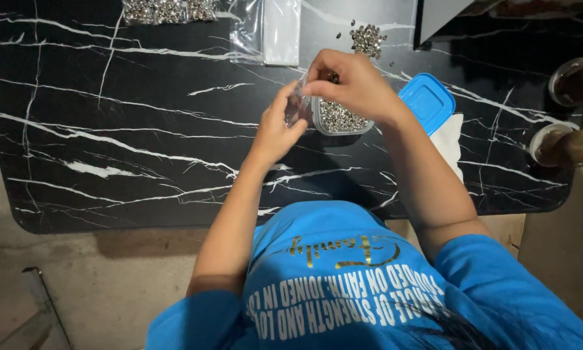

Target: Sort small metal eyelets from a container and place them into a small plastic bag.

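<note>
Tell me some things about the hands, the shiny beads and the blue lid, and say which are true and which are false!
1. The small clear bag is held between the left hand and the right hand. True.
2. The blue lid is snapped onto the tub of silver beads. False: it lies on the table beside the open tub.
3. The black marble table has white veins. True.
4. A loose pile of beads lies beyond the hands. True.
5. The filled bead bags sit right next to the tub. False: they lie at the table's far edge.
</note>
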